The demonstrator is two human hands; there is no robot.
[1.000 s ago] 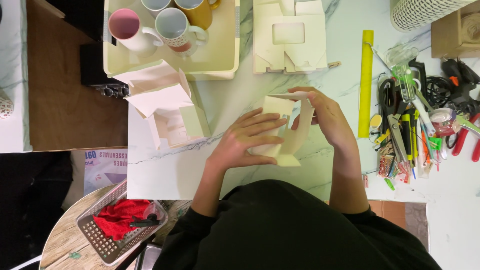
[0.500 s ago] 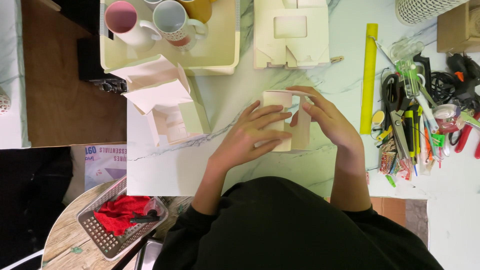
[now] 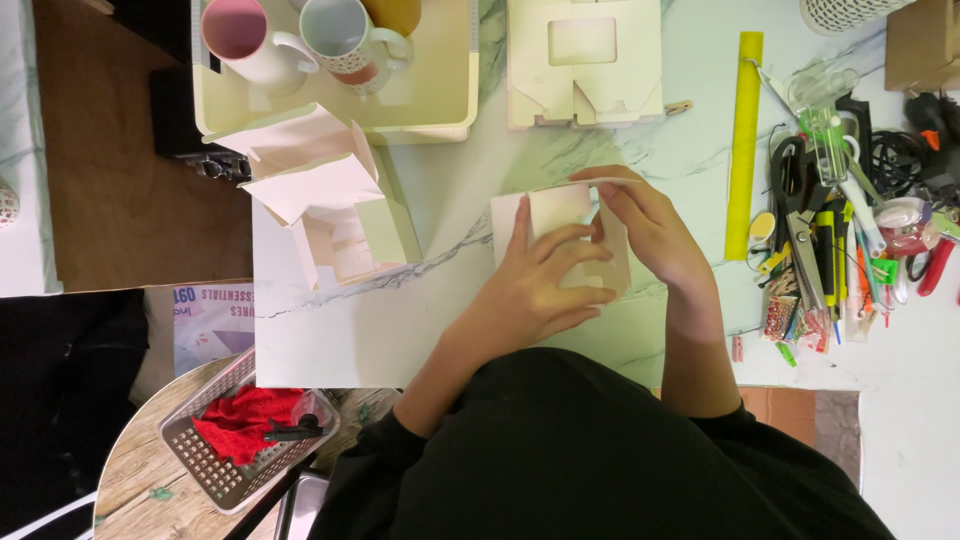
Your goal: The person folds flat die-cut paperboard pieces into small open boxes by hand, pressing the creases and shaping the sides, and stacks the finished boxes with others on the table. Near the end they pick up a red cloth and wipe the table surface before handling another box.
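A small cream card model (image 3: 556, 212) lies on the marble table (image 3: 440, 310) right in front of me. My left hand (image 3: 535, 285) lies flat over it, fingers spread and pressing on its panels. My right hand (image 3: 650, 235) grips its right side, with thumb and fingers pinching the upper edge. Much of the model is hidden under both hands.
A larger folded card model (image 3: 330, 205) stands to the left. A cream tray (image 3: 440, 95) with mugs (image 3: 345, 35) sits at the back, a flat card house (image 3: 582, 60) beside it. To the right are a yellow ruler (image 3: 744, 145) and a heap of tools (image 3: 850, 230). A basket with red cloth (image 3: 245, 425) sits lower left.
The card piece has been turned from tilted to square between my hands, and my left hand now lies flatter over it. The view has shifted slightly.
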